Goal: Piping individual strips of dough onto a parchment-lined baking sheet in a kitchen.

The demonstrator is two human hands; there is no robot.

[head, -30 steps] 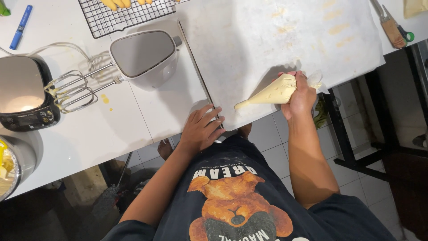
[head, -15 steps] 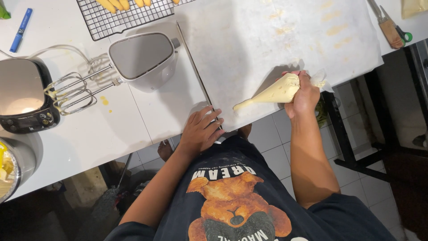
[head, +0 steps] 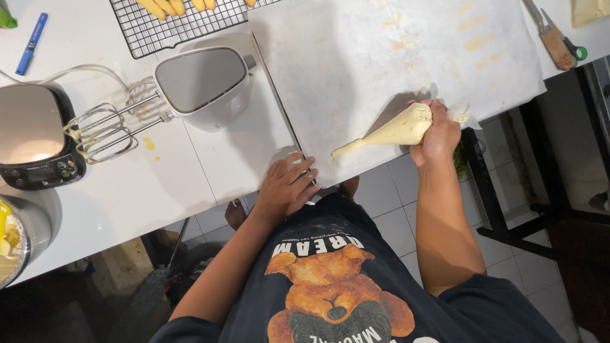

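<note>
Right hand (head: 438,136) gripped a filled piping bag (head: 397,130); left hand (head: 286,187) lay open on the tray corner.

Right hand was closed around the wide twisted end of the cream-coloured piping bag, nozzle pointing toward the left hand and hovering at the near edge of the parchment sheet (head: 381,57). Left hand was flat, fingers spread, pressing the near corner of the baking tray (head: 279,101) at the table (head: 210,159) edge. Beyond the left hand lay a hand mixer (head: 190,82) on its side, beaters (head: 101,133) pointing away from the tray. Farther out sat a wire cooling rack (head: 171,25) with yellow pieces. Scissors (head: 559,41) lay beyond the right hand.
</note>
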